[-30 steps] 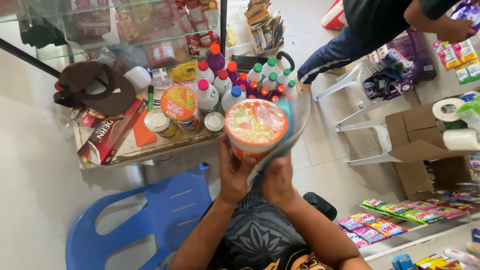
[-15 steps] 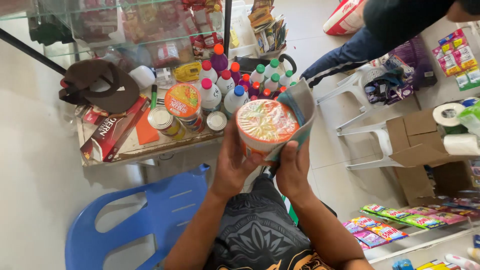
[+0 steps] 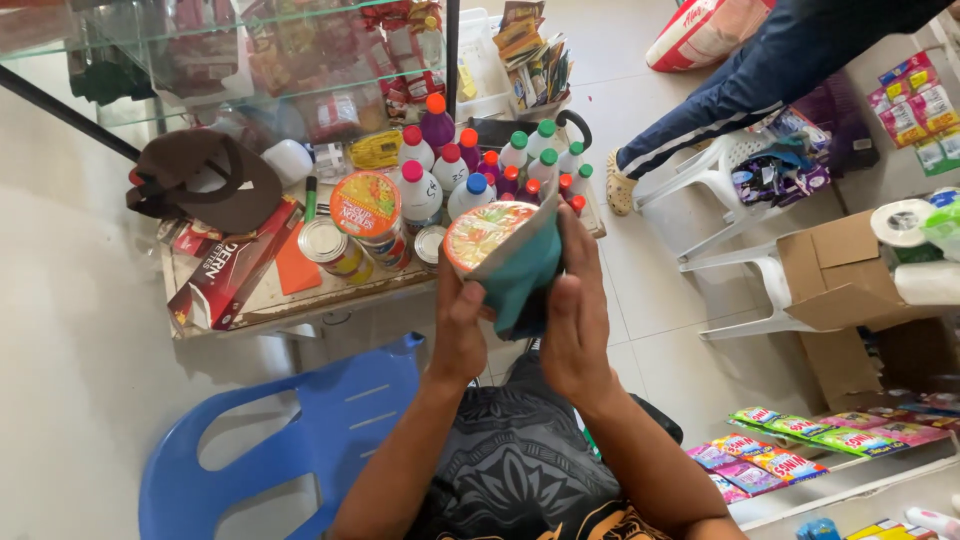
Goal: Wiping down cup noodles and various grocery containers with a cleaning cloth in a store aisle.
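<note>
left of noodle cup [image 3: 487, 232]: cluttered low table [image 3: 262, 305] | left hand [image 3: 458, 322] clasped on cup's left side | right hand [image 3: 572, 312] pressing teal cloth [image 3: 522, 272] round cup | risk: tilted cup slipping through cloth onto table

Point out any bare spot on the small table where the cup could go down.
The table is crowded: bottles fill the back, cans and a second cup the middle, a cap and a red box the left. Only the front edge strip, right of the orange card and below the cans, looks bare. Both hands, left and right, hold the cup and a cloth.
</note>
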